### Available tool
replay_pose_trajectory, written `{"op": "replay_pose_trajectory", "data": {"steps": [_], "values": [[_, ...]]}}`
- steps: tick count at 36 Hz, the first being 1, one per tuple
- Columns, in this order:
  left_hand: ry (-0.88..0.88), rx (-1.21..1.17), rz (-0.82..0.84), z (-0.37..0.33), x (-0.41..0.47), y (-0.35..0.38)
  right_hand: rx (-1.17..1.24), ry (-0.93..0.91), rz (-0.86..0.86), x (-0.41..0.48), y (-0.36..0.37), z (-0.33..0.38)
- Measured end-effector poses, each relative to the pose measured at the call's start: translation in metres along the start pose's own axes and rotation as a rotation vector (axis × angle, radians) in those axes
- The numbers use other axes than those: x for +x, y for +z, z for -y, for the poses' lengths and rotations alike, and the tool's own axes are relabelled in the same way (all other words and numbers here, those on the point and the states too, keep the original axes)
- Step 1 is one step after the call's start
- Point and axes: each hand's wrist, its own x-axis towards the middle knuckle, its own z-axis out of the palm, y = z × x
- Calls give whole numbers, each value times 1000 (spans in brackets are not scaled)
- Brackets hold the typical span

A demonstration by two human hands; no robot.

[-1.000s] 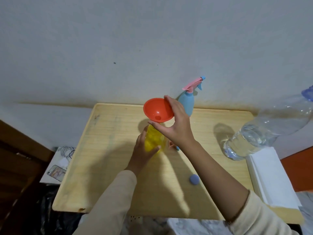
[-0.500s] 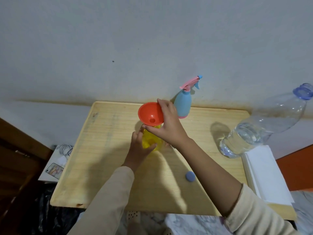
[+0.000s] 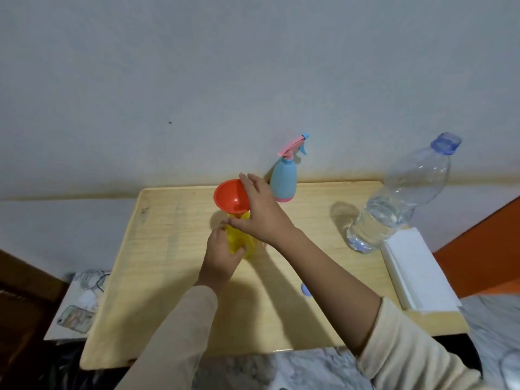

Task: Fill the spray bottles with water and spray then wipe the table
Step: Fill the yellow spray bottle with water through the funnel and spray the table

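Note:
A yellow spray bottle (image 3: 237,237) without its head stands at the middle of the wooden table (image 3: 168,249). My left hand (image 3: 221,254) grips its body. An orange funnel (image 3: 229,196) sits in the bottle's neck, and my right hand (image 3: 261,212) holds it by the rim and stem. A blue spray bottle (image 3: 284,180) with a pink trigger head stands at the table's back edge. A large clear water bottle (image 3: 399,201), uncapped and partly full, stands at the right. Its blue cap (image 3: 305,289) lies on the table, partly hidden by my right forearm.
A white stack of tissues or cloth (image 3: 416,271) lies at the table's right edge. A wall rises right behind the table. On a low surface at the left lie a phone (image 3: 74,318) and cables (image 3: 90,277).
My right hand has lowered the funnel onto the yellow bottle's neck. The view has shifted a little, so the water bottle's open top now shows.

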Motion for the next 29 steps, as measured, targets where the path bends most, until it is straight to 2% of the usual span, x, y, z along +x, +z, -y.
{"op": "replay_pose_trajectory", "data": {"steps": [4,7,12,17,20,25,29], "values": [[-35,143,71,-3,-11,-6,-29,23,-15,-11,-6,6],[-134,236,185,-7,-24,-10,-43,43,-36,-25,-15,7],[-34,325,345,-27,-48,-4,-46,98,-59,-65,-38,-8],[129,190,489,-85,-57,14,-58,288,-51,-116,-65,-47],[185,124,512,-134,-47,25,-3,444,-122,-145,-85,-76],[317,24,451,-220,-20,45,51,618,-266,-175,-118,-121],[342,-115,396,-275,3,71,114,684,-329,-172,-134,-158]]}}
